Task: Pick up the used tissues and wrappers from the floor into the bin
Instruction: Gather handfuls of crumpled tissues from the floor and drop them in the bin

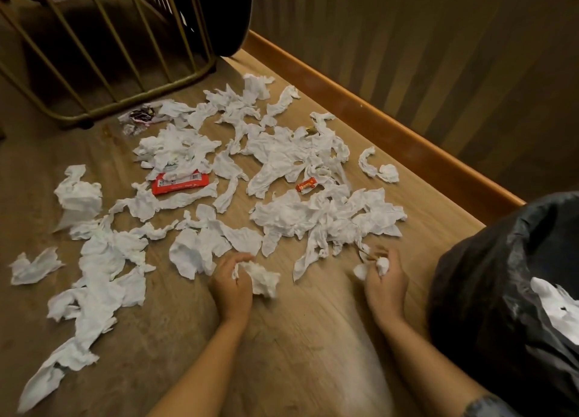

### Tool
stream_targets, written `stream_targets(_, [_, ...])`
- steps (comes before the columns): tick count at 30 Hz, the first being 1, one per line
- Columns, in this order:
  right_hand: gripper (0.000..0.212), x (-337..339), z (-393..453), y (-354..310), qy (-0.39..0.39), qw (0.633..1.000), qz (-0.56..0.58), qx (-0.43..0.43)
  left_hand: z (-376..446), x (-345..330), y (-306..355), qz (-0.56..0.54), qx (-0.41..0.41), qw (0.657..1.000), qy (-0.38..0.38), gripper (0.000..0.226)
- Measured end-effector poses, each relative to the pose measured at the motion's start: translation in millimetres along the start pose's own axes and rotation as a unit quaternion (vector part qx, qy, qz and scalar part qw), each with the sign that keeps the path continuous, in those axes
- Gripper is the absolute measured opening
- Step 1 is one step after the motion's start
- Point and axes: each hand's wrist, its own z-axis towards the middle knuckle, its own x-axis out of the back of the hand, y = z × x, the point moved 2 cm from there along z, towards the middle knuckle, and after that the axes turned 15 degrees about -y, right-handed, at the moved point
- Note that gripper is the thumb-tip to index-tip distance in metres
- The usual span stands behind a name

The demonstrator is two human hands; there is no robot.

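Gripping tissue wads, left hand (231, 286) and right hand (384, 277) sit beside the bin (488, 278); right possibly holds a wrapper too. Loose wads could drop mid-carry.

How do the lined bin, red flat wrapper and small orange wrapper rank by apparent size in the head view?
1. lined bin, nearest the camera, so exaggerated
2. red flat wrapper
3. small orange wrapper

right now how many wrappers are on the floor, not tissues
4 visible: a large red wrapper under tissues left of centre, a small orange wrapper mid-pile, a dark crinkled wrapper by the gold rack, and a small yellowish wrapper farther back. Tissues may hide more.
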Motion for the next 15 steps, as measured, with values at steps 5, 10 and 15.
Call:
stream_targets(5, [0.033, 2, 33, -13, 0.068, 0.997, -0.028, 0.013, 43, -5, 19, 0.002, -0.018, 0.999, -0.034, 0.023])
stream_targets(10, [0.020, 1, 48, -12, 0.131, 0.989, 0.059, 0.033, 70, -12, 11, 0.075, -0.053, 0.996, -0.013, 0.037])
stream_targets(15, [0.036, 0, 62, -4, 0.136, 0.989, 0.007, 0.056, 71, -36, -28, 0.173, -0.039, 0.973, -0.144, 0.047])
